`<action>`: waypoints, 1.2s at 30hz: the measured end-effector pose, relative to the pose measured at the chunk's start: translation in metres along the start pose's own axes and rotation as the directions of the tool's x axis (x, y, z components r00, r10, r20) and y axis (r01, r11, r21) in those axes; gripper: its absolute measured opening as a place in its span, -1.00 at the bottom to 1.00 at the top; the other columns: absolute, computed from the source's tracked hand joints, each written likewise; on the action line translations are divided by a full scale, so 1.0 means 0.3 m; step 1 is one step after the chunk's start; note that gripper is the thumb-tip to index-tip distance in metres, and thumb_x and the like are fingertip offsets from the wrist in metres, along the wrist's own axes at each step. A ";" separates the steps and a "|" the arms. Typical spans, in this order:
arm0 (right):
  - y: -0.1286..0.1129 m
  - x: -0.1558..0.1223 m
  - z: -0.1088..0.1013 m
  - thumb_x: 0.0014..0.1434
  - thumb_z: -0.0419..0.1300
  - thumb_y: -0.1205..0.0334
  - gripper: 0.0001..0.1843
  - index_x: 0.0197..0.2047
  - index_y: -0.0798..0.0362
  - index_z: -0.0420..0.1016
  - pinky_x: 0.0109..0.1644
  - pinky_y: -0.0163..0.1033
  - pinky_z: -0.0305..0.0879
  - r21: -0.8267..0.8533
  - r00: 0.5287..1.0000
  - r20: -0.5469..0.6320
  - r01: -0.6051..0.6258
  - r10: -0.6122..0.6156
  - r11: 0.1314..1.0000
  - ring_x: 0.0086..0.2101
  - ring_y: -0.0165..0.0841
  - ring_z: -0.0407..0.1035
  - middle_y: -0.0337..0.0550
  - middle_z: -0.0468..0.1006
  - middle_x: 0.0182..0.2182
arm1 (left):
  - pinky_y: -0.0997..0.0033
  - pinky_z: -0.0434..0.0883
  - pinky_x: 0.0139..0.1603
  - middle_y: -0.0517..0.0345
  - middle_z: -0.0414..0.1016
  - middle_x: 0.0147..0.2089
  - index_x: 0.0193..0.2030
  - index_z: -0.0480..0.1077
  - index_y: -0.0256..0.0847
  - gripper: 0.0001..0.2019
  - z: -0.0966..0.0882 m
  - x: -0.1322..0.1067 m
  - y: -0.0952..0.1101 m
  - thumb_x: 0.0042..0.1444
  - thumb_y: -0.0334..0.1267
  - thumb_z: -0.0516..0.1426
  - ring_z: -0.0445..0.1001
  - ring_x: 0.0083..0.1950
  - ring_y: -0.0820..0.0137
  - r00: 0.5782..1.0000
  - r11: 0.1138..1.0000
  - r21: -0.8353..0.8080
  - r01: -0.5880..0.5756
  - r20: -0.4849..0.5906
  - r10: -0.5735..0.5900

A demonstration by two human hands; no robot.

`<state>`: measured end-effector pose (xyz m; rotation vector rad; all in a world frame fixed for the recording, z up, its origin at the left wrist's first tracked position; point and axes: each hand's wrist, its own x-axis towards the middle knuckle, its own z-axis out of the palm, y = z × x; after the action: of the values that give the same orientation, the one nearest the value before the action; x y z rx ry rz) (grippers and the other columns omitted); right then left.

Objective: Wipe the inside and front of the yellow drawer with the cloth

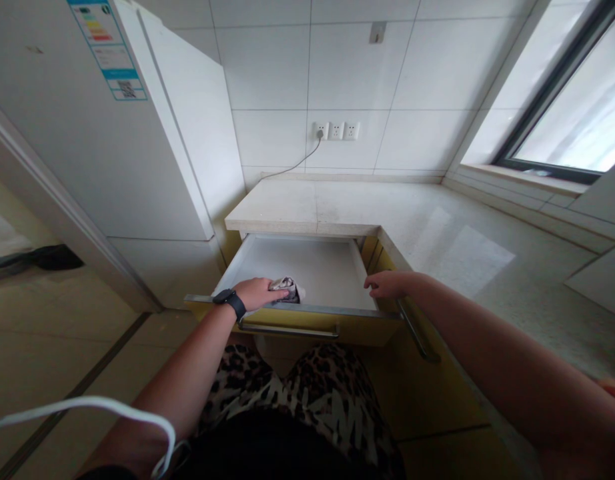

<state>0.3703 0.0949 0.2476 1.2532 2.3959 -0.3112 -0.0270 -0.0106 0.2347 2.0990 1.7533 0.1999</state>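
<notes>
Currently mid-wipe, I'd judge: left hand (257, 292) clamps a crumpled cloth (287, 291) on the drawer (317, 263) floor, at its front edge. Right hand (385, 284) rests loose on the drawer's right rim, grasping nothing. Reaching the drawer's back needs a longer stretch; nothing inside blocks it. Behind the drawer: counter (297, 207), 3 sockets (336, 131).

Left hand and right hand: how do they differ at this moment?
The left hand grips a crumpled cloth inside the open drawer; the right hand holds nothing and rests at the drawer's right front corner. The left wrist wears a black watch; the right wrist is bare. Both reach the drawer's front.
</notes>
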 end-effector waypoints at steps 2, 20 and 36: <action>0.004 0.003 0.002 0.13 0.11 0.20 -0.45 0.19 0.18 0.39 0.01 -0.17 0.29 0.000 1.000 0.000 0.003 -0.003 1.000 -0.02 -0.14 0.42 0.10 0.48 0.05 | 0.42 0.21 -0.30 0.05 0.56 -0.32 -0.27 0.53 -0.09 -0.26 -0.001 -0.001 0.001 -0.02 0.52 -0.11 0.50 -0.28 0.26 1.000 1.000 -0.005 -0.003 0.003 0.003; 0.009 0.008 0.008 0.13 0.12 0.21 -0.45 0.19 0.17 0.39 0.02 -0.15 0.29 0.003 1.000 -0.002 0.003 -0.003 1.000 -0.01 -0.13 0.41 0.11 0.49 0.04 | 0.42 0.23 -0.29 0.03 0.56 -0.32 -0.25 0.54 -0.06 -0.24 0.003 0.003 -0.003 -0.05 0.54 -0.12 0.51 -0.27 0.24 1.000 1.000 0.013 0.012 -0.011 -0.012; -0.003 -0.001 0.000 0.14 0.09 0.21 -0.45 0.19 0.18 0.39 0.02 -0.16 0.28 0.009 1.000 0.006 0.006 -0.006 1.000 -0.02 -0.14 0.41 0.11 0.48 0.05 | 0.43 0.23 -0.30 0.01 0.56 -0.30 -0.26 0.54 -0.12 -0.25 -0.003 -0.002 0.004 -0.03 0.51 -0.10 0.51 -0.28 0.26 1.000 1.000 -0.011 0.006 0.005 -0.006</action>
<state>0.3697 0.0941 0.2477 1.2477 2.3962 -0.3270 -0.0265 -0.0113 0.2361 2.0849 1.7515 0.2025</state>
